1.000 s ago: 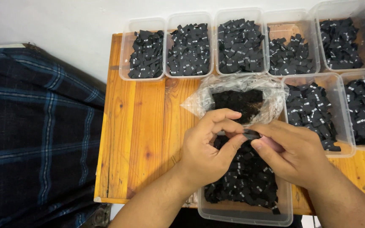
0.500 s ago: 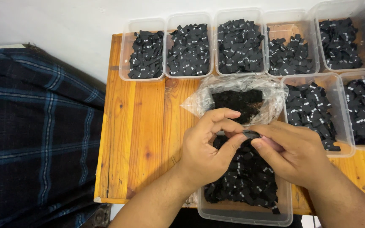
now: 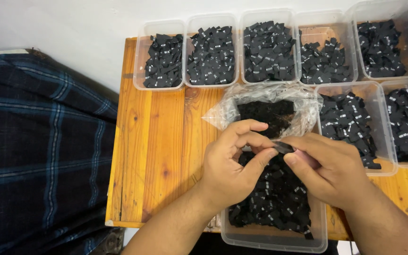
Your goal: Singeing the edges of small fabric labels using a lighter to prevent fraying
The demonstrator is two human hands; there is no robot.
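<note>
Over the clear plastic tub of small black fabric labels (image 3: 274, 208), the left hand (image 3: 232, 163) and right hand (image 3: 329, 167) together pinch one small black woven label (image 3: 284, 147) between fingertips, the crumpled clear plastic bag (image 3: 265, 106) just beyond them on the wooden bench (image 3: 157, 141).

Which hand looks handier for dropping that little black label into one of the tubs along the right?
Probably the right hand: it pinches the black label together with the left hand, and sits nearer the right-side tubs.
</note>
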